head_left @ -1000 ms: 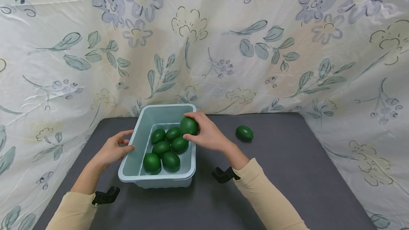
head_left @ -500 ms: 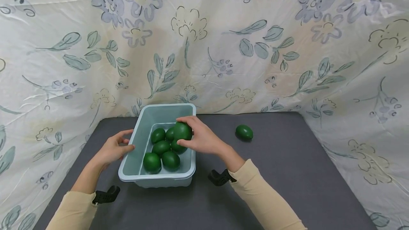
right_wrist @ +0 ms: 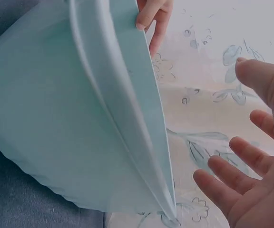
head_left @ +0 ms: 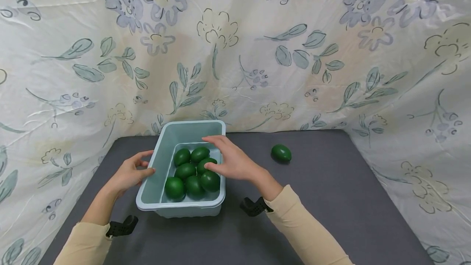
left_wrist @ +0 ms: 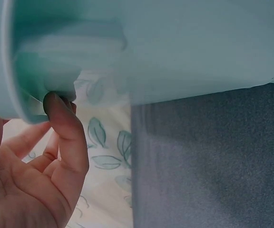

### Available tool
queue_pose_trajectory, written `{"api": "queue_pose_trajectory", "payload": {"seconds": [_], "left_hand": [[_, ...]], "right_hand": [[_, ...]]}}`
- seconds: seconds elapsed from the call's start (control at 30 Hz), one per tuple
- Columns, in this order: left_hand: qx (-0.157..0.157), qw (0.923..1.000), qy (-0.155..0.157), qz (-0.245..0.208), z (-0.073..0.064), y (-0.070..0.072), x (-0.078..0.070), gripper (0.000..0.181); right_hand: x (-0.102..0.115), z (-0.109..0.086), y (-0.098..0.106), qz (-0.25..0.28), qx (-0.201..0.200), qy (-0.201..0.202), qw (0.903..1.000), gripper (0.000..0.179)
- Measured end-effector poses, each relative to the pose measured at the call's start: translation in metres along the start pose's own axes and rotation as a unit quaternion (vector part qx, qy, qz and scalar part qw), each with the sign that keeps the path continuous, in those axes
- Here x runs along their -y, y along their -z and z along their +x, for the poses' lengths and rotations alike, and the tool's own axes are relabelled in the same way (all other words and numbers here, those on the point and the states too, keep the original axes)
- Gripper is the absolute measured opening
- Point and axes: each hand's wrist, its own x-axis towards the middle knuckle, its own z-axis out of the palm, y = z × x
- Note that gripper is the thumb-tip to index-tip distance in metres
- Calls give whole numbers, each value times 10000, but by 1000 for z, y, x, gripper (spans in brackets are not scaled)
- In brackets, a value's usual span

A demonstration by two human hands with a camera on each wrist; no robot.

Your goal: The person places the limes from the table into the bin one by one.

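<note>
In the head view a light blue plastic bin [head_left: 180, 207] holds several dark green avocados [head_left: 185, 171], one of them [head_left: 210, 181] at the right front of the group. My left hand [head_left: 128, 171] pinches the bin's left rim between thumb and fingers; the left wrist view shows that thumb [left_wrist: 65, 126] against the rim. Over the bin's right side is my right hand [head_left: 235, 162], thumb and fingers spread with nothing between them. In the right wrist view its fingers [right_wrist: 232, 180] stand apart from the bin wall [right_wrist: 56, 109].
One more avocado [head_left: 281, 153] lies on the dark grey table [head_left: 312, 216], to the right of the bin. A flowered cloth [head_left: 250, 52] hangs behind the table and along its sides.
My right hand moved left over the bin with an avocado and let go of it. That avocado now lies among the others at the right front. The left hand stayed on the rim.
</note>
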Motion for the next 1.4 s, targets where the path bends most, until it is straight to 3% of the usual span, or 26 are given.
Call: {"api": "queue_pose_trajectory", "payload": {"seconds": [0.27, 0.83, 1.4], "left_hand": [[-17, 10000, -1, -16, -1, 0, 0, 67], [-23, 10000, 39, -32, -2, -1, 0, 66], [21, 10000, 59, 9, -2, -1, 1, 67]], "right_hand": [[-15, -6, 3, 87, -250, -210, 9994, 63], [-62, -21, 13, -16, -1438, -344, 9890, 53], [-124, -56, 33, -224, -1659, -1083, 9799, 51]]}}
